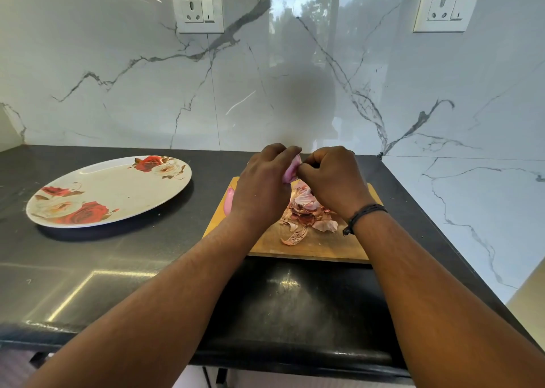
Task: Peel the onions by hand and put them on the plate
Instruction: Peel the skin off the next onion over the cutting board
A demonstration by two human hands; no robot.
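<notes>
**Peeling over the board**

Our left hand [261, 184] holds 1 onion [292, 170] in a curled grip above the cutting board [324, 246]; our right hand [333, 178] pinches its skin. Peels [306, 213] lie beneath. The plate [118, 187] sits left on the worktop [118, 269].

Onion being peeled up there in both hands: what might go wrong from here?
The onion is held above the cutting board by the left hand while the right hand pinches its skin; a slip could drop it onto the peel pile. The plate sits well left, so carrying it there risks a fumble.
</notes>
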